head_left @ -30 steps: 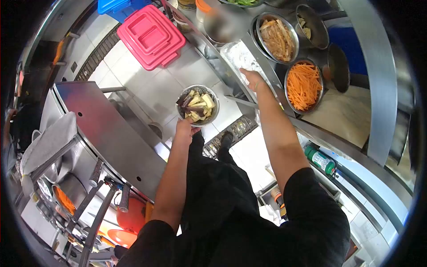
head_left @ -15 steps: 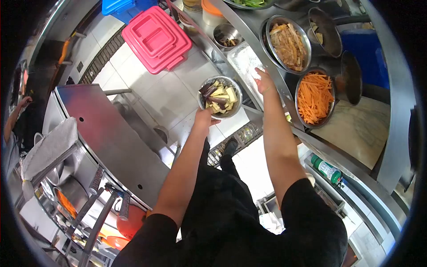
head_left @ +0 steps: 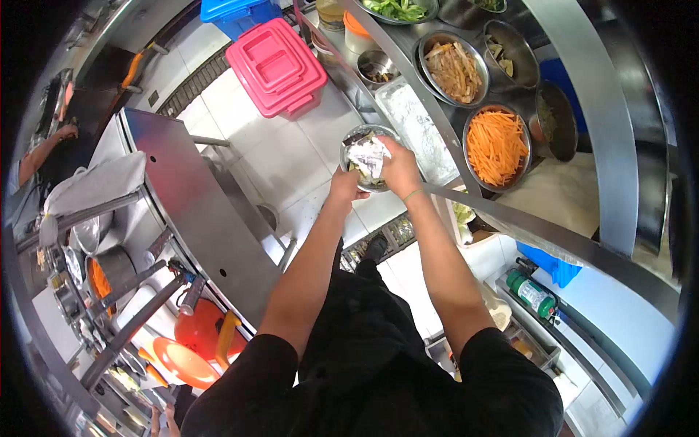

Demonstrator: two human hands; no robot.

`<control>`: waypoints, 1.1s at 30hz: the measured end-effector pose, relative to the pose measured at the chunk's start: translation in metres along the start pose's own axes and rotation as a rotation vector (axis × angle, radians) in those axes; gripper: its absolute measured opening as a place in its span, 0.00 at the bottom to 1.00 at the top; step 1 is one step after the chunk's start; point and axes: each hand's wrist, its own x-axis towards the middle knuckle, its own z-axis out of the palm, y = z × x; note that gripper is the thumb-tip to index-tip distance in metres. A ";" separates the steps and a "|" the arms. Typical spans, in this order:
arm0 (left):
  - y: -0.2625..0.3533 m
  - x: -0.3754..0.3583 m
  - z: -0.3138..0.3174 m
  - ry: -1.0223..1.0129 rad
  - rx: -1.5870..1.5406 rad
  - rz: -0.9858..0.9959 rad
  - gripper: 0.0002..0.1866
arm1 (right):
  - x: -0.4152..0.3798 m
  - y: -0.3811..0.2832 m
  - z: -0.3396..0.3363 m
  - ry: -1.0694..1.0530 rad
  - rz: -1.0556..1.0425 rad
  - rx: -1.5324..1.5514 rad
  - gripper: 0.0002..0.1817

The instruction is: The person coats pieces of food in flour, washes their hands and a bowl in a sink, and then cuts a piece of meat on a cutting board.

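Observation:
My left hand [head_left: 345, 188] is closed on the near-left rim of a round metal bowl [head_left: 345, 138], held out in front of me. In the bowl lie cut eggplant pieces [head_left: 355, 175], purple-skinned and pale inside. A heap of white powder [head_left: 366, 155] now covers much of them. My right hand [head_left: 400, 169] is over the bowl's right side, its curled fingers against the powder; the fingertips are partly hidden. Right of the bowl, a metal tray [head_left: 420, 130] of the same-looking white powder sits by the counter edge.
Bowls of carrot strips [head_left: 497, 148], brownish strips [head_left: 455, 71] and green vegetables [head_left: 400, 9] stand on the right counter. A pink lidded box [head_left: 277, 69] sits on the floor ahead. A steel cabinet [head_left: 200, 218] stands at left. Another person's hand [head_left: 67, 132] shows at far left.
My right hand has moved left from the powder tray to the bowl. White powder now lies on the eggplant. My left hand keeps its hold on the bowl.

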 end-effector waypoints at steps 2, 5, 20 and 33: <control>0.004 -0.027 0.002 -0.006 0.027 0.117 0.24 | -0.016 -0.019 -0.016 0.035 -0.128 -0.071 0.27; 0.004 -0.051 0.005 -0.010 -0.007 0.232 0.24 | -0.036 -0.026 -0.028 0.085 -0.282 -0.115 0.30; -0.020 -0.001 -0.009 -0.131 0.067 0.128 0.25 | -0.013 0.029 0.030 -0.197 -0.038 -0.287 0.37; -0.009 0.060 -0.031 -0.077 -0.021 0.139 0.24 | 0.090 0.124 -0.009 -0.033 0.842 -0.095 0.38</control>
